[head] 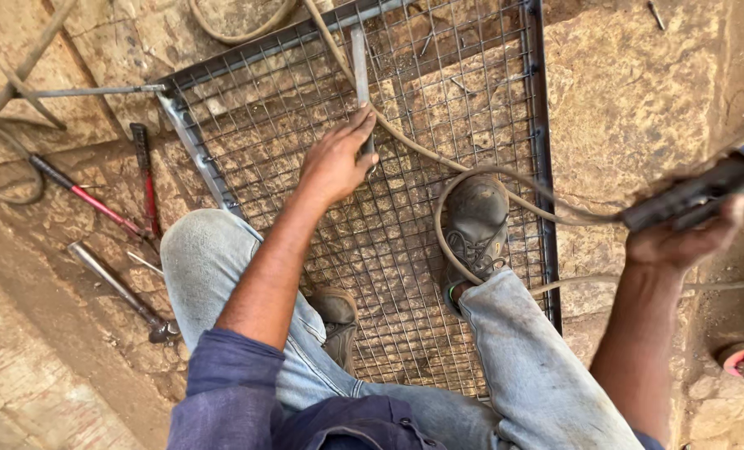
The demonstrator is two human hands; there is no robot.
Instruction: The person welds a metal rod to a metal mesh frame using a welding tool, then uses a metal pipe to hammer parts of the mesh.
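The left hand (pixel 335 162) closes its fingers around the lower end of a narrow flat grey steel bar (pixel 360 71), pressing it down onto the wire mesh. The bar lies upright in the view, running away from the person across the upper middle of a rectangular steel-framed mesh panel (pixel 541 167) flat on the stone floor. The bar looks stiff and fairly light, with hard edges; the end nearest the body seems the sound place to hold it, since the far end lies free on the mesh. The right hand (pixel 680 242) is wrapped shut around the dark handle of a tool (pixel 693 196), blurred at the frame's right edge, with a tan cable (pixel 438 158) looping from it over the mesh and around a worn dark shoe (pixel 476 221). Both feet stand on the panel, which likely bends little under them. Left of the frame lie red-handled pliers (pixel 97 204) and a grey metal hammer (pixel 122 292).
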